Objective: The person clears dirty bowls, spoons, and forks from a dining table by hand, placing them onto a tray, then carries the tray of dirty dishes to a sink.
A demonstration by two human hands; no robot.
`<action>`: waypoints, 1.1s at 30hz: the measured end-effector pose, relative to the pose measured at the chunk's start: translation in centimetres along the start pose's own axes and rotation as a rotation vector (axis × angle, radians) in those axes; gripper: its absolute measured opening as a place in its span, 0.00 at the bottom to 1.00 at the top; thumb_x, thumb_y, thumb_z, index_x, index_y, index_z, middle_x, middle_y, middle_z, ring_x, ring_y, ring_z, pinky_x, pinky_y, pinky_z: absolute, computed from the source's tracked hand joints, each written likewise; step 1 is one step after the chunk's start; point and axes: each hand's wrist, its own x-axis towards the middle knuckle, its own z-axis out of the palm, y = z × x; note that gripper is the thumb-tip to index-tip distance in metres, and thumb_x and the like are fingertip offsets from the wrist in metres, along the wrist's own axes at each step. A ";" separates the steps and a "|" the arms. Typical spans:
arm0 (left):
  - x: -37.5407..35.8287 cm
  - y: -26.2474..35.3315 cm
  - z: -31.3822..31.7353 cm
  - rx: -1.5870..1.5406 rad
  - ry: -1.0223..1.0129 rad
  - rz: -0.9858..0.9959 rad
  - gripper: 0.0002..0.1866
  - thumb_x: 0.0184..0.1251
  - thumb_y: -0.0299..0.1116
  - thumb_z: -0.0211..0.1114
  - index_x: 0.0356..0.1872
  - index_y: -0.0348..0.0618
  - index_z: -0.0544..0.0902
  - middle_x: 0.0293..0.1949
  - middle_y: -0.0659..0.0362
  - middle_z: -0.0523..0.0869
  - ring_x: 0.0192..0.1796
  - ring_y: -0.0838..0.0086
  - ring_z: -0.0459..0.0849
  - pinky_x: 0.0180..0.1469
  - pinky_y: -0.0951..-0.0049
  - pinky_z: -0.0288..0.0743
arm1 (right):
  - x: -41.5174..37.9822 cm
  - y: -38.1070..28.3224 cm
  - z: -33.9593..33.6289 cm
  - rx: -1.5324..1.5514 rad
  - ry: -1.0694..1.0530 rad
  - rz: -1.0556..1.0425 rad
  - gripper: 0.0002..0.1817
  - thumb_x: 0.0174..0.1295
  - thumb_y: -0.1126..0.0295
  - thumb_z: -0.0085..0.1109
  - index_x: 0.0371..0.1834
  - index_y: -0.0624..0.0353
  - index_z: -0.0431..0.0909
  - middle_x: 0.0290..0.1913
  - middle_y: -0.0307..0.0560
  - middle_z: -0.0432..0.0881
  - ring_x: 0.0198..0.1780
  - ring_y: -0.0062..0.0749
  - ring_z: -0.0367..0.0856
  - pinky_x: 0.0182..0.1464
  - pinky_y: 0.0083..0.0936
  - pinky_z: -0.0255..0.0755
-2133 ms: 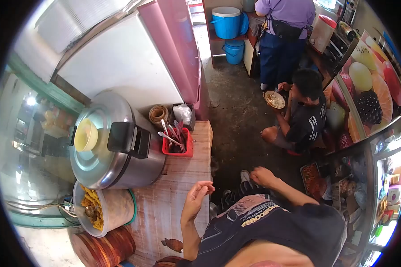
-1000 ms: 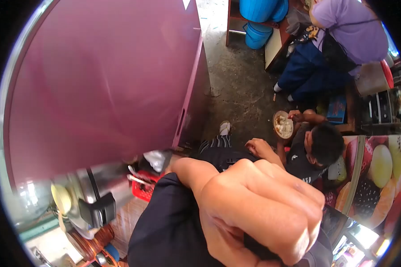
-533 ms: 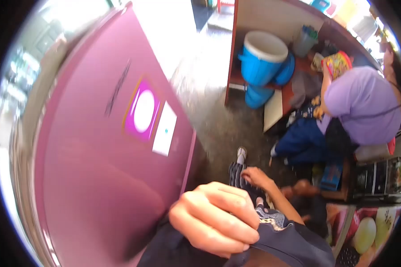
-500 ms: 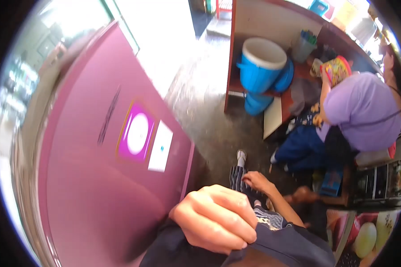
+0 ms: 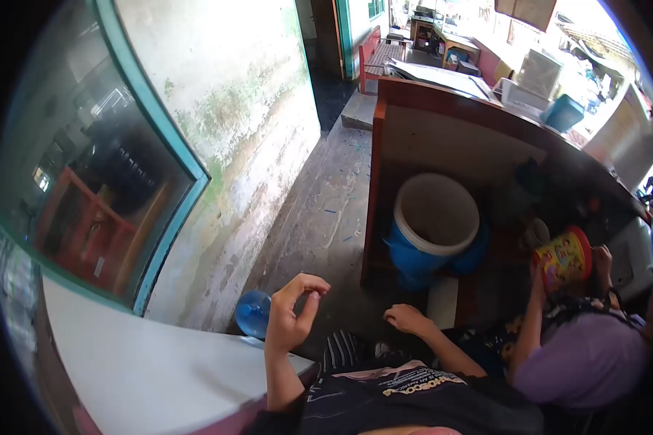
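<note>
Blue bottle low by stained wall, just beyond edge of white flat top. Left hand near bottle, open: fingers half-curled, thumb apart, nothing gripped. Right hand in front of body, fingers bent; cannot tell how far closed. Ahead, blue bucket with white rim beside brown partition. At right, co-worker in purple shirt holds yellow tub with red rim in both hands.

the yellow tub hides its contents, and the bottom edge cuts the fridge.
</note>
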 end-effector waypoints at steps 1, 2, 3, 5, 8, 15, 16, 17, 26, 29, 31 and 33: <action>1.3 -3.3 -0.6 0.048 0.009 -0.091 0.06 0.55 0.18 0.53 0.32 0.34 0.77 0.32 0.55 0.82 0.36 0.72 0.81 0.41 0.77 0.72 | 2.9 -0.6 -0.6 0.012 -0.020 -0.049 0.09 0.56 0.68 0.51 0.35 0.55 0.80 0.37 0.52 0.79 0.43 0.48 0.78 0.45 0.39 0.72; 2.3 -7.4 -1.3 0.086 -0.009 -0.227 0.06 0.57 0.21 0.53 0.32 0.34 0.77 0.32 0.54 0.82 0.36 0.70 0.82 0.41 0.75 0.73 | 5.7 -1.1 -1.1 0.022 -0.036 -0.096 0.09 0.56 0.67 0.51 0.35 0.56 0.80 0.37 0.52 0.79 0.43 0.48 0.78 0.45 0.40 0.72; 2.9 -12.4 -1.9 0.123 -0.029 -0.357 0.06 0.59 0.24 0.53 0.33 0.34 0.77 0.32 0.53 0.82 0.37 0.67 0.82 0.41 0.73 0.73 | 8.5 -1.7 -1.6 0.031 -0.052 -0.143 0.09 0.56 0.67 0.51 0.35 0.56 0.80 0.37 0.52 0.79 0.43 0.48 0.78 0.45 0.40 0.72; 2.2 -24.0 -3.4 0.585 -0.113 -0.425 0.09 0.62 0.30 0.52 0.34 0.35 0.78 0.34 0.49 0.83 0.38 0.59 0.82 0.42 0.67 0.74 | 13.4 -2.6 -2.0 0.058 -0.079 -0.227 0.10 0.55 0.67 0.51 0.36 0.55 0.80 0.37 0.52 0.79 0.43 0.48 0.78 0.45 0.40 0.72; -0.9 -40.0 -6.5 0.726 -0.506 -0.704 0.11 0.60 0.33 0.54 0.33 0.36 0.80 0.36 0.47 0.83 0.36 0.56 0.82 0.41 0.64 0.75 | 20.7 -2.9 -2.8 0.043 -0.086 -0.301 0.09 0.56 0.68 0.52 0.38 0.55 0.79 0.36 0.51 0.79 0.42 0.47 0.78 0.44 0.38 0.71; -8.9 -61.6 -15.4 0.044 -0.210 -1.165 0.09 0.60 0.33 0.54 0.32 0.40 0.80 0.27 0.59 0.82 0.27 0.74 0.79 0.27 0.71 0.73 | 35.7 -1.9 -7.7 0.069 -0.112 -0.012 0.11 0.54 0.67 0.53 0.37 0.56 0.81 0.37 0.53 0.81 0.42 0.48 0.79 0.47 0.38 0.71; -6.9 -61.9 -15.7 0.029 -0.226 -1.257 0.09 0.60 0.32 0.53 0.32 0.41 0.80 0.27 0.59 0.81 0.27 0.74 0.79 0.27 0.71 0.74 | 37.7 -1.8 -9.1 0.159 -0.033 -0.003 0.11 0.54 0.67 0.53 0.37 0.56 0.81 0.36 0.53 0.81 0.42 0.48 0.79 0.46 0.38 0.71; -4.8 -61.6 -17.1 0.027 -0.236 -1.354 0.09 0.61 0.32 0.53 0.33 0.41 0.80 0.27 0.59 0.81 0.27 0.74 0.79 0.27 0.71 0.74 | 39.4 -1.8 -10.0 0.259 0.045 0.003 0.11 0.54 0.67 0.54 0.37 0.56 0.81 0.35 0.53 0.81 0.41 0.48 0.78 0.46 0.38 0.72; 23.9 -65.5 -22.6 -0.049 -0.126 -1.516 0.09 0.64 0.30 0.49 0.35 0.40 0.77 0.28 0.55 0.79 0.27 0.70 0.81 0.27 0.72 0.79 | 49.7 8.8 -13.7 0.248 0.100 0.474 0.11 0.53 0.68 0.54 0.37 0.57 0.81 0.33 0.52 0.82 0.38 0.47 0.81 0.45 0.35 0.73; 34.7 -68.6 -19.9 -0.125 -0.105 -1.413 0.08 0.65 0.30 0.49 0.35 0.40 0.77 0.28 0.56 0.79 0.28 0.71 0.81 0.29 0.72 0.79 | 54.2 13.8 -15.9 0.342 0.100 0.563 0.11 0.51 0.67 0.54 0.35 0.54 0.83 0.35 0.53 0.82 0.40 0.48 0.80 0.46 0.37 0.73; 41.0 -69.4 -18.0 -0.195 -0.110 -1.415 0.08 0.65 0.31 0.50 0.35 0.40 0.77 0.28 0.56 0.79 0.30 0.71 0.81 0.32 0.71 0.79 | 57.5 17.0 -18.2 0.310 0.121 0.552 0.11 0.51 0.67 0.55 0.35 0.55 0.83 0.34 0.53 0.82 0.40 0.48 0.80 0.45 0.37 0.74; 49.0 -70.3 -16.1 -0.231 -0.194 -1.400 0.08 0.65 0.32 0.51 0.35 0.40 0.77 0.28 0.57 0.79 0.31 0.72 0.81 0.33 0.71 0.78 | 62.0 21.1 -22.3 0.303 0.160 0.550 0.11 0.50 0.67 0.55 0.35 0.55 0.83 0.34 0.53 0.83 0.39 0.47 0.81 0.44 0.36 0.74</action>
